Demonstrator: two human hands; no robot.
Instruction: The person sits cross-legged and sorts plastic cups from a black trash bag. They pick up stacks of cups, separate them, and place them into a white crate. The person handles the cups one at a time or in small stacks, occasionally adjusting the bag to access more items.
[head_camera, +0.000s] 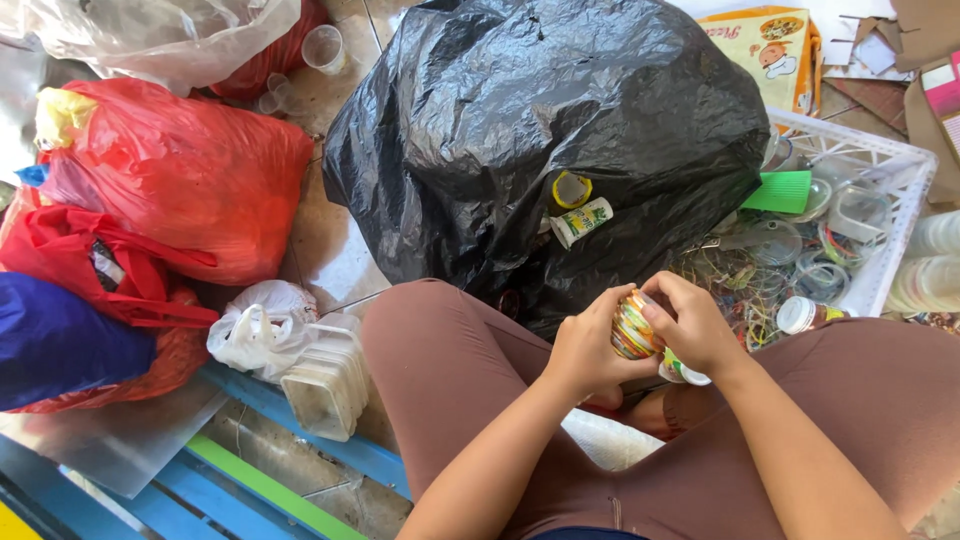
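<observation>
While both hands grip — bottle (634, 327) | left fingers (592, 322) behind | right fingers (664, 312) atop

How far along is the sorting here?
Looks done: rings, lids and a small bottle already lie in the white crate. In hand: the left hand and right hand together grip a small multicoloured bottle. Seemingly left: the black bag is torn open with another small bottle showing, and red bags sit beside it.
</observation>
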